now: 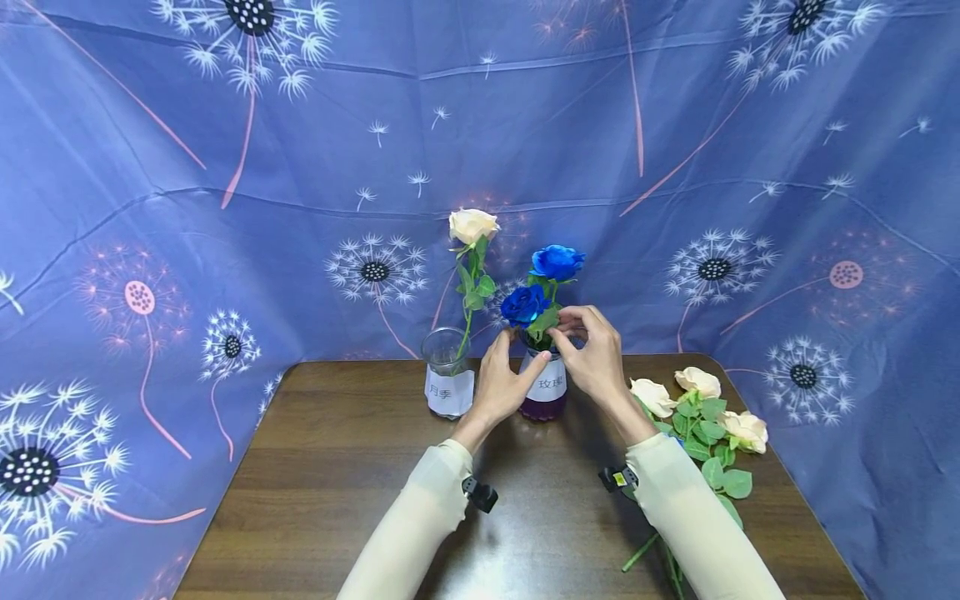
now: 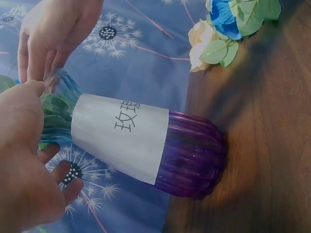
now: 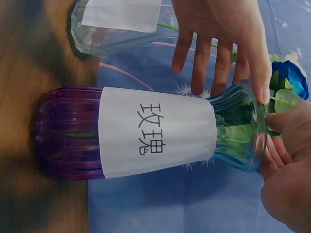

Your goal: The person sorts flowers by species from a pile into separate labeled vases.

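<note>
A glass vase (image 1: 543, 408) with a purple base and a white paper label stands upright on the table. Two blue roses rise from it, a lower rose (image 1: 525, 306) and a higher rose (image 1: 557, 262). My left hand (image 1: 502, 379) is at the left of the vase's neck, thumb by the rim (image 3: 261, 131), its other fingers extended loosely behind. At the mouth's right side, my right hand (image 1: 594, 350) pinches among the blue roses' stems and leaves with curled fingers; the exact contact is partly hidden.
Left of it, a clear labelled vase (image 1: 448, 392) holds one cream rose (image 1: 472, 227). Several cream roses (image 1: 742, 431) lie at the table's right, with a blue rose (image 2: 224, 19) among them. A blue dandelion-print cloth (image 1: 525, 125) hangs behind the wooden table (image 1: 337, 492).
</note>
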A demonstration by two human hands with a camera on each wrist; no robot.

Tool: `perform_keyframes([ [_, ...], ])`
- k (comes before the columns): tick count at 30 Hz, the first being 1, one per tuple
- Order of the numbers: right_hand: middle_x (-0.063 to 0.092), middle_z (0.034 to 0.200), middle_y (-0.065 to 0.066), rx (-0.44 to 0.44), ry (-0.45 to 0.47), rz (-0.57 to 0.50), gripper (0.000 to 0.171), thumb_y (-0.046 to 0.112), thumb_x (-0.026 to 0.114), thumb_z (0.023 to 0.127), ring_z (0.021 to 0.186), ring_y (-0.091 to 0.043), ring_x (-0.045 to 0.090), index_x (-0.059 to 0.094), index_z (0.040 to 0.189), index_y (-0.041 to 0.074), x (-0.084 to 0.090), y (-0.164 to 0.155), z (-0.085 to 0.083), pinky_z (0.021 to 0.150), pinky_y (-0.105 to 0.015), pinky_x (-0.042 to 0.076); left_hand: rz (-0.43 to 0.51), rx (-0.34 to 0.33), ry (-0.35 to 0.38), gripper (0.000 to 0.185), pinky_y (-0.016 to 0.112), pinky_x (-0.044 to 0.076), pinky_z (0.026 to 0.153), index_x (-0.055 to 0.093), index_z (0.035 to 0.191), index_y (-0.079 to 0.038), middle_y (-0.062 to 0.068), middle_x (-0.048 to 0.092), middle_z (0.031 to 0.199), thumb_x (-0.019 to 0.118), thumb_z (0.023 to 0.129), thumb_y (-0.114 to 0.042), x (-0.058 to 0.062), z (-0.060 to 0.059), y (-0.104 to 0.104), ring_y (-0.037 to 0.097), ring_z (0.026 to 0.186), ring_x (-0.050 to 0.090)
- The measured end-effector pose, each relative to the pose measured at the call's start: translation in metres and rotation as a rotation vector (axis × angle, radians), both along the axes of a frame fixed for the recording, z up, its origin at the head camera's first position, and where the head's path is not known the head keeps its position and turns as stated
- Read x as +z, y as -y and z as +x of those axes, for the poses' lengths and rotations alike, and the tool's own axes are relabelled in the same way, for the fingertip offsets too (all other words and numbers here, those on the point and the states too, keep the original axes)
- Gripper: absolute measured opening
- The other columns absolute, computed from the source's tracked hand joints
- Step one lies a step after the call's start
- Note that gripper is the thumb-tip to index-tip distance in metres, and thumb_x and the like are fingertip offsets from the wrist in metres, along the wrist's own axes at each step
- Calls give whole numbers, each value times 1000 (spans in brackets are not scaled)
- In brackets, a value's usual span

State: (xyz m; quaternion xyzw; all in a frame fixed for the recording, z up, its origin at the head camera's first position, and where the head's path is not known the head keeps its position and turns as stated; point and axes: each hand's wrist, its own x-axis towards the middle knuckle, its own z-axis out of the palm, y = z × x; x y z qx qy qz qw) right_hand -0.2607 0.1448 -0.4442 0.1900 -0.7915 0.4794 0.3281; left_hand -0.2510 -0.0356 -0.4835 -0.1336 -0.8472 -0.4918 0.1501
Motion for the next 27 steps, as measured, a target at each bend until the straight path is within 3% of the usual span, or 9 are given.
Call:
perform_keyframes([
  [10, 77, 114, -23, 32, -27, -76, 31, -9, 87, 91, 95, -39, 79, 76, 120, -8, -2, -10, 16, 92, -18, 65, 22, 31, -27, 67, 51, 55, 122, 59, 155, -11, 14, 71, 150, 76, 104, -51, -7, 0, -4, 35, 144, 67],
  [18, 78, 117, -20, 10, -52, -110, 34, -11, 84, 91, 96, -19, 78, 78, 123, -4, -2, -26, 40, 94, -14, 63, 47, 59, -85, 59, 53, 59, 113, 62, 144, -7, 17, 74, 137, 77, 104, -48, -10, 2, -7, 35, 132, 73],
  [24, 76, 115, -19, -17, -26, -104, 33, -15, 83, 91, 96, -5, 74, 77, 122, -5, -13, -49, 62, 92, -13, 62, 62, 50, -77, 61, 54, 59, 114, 61, 148, -9, 16, 74, 140, 77, 104, -48, -12, 1, -8, 37, 135, 72],
  [27, 75, 114, -10, -22, -8, -100, 35, -17, 83, 90, 96, -2, 74, 77, 123, -6, -22, -64, 72, 90, -12, 62, 81, 36, -72, 63, 54, 58, 116, 61, 150, -8, 17, 74, 141, 77, 104, -47, -12, 0, -5, 39, 137, 71],
])
